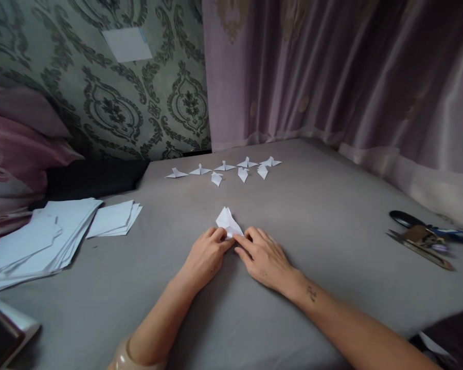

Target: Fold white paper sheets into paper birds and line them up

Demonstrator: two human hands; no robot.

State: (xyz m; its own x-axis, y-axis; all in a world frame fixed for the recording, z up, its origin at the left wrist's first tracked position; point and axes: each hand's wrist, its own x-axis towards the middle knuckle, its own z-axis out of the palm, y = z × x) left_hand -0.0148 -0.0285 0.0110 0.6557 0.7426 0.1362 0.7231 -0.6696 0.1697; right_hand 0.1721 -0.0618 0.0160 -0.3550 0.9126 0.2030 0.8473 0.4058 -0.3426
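Observation:
A small white folded paper lies on the grey cloth surface, its split points facing away from me. At its lower left corner, the fingers of my left hand are bent and pinch the near edge. My right hand grips the lower right corner, with its thumb and fingertips pressed close to those of my left. My fingers cover the near edge of the paper. Beyond it stands a row of several white origami cranes. Just in front of that row lie three narrower folded paper pieces.
At left lie large white paper sheets and a stack of smaller sheets, beside a black cloth. Scissors and other small items lie at right. A dark-screened object sits at the lower left. Curtains hang behind.

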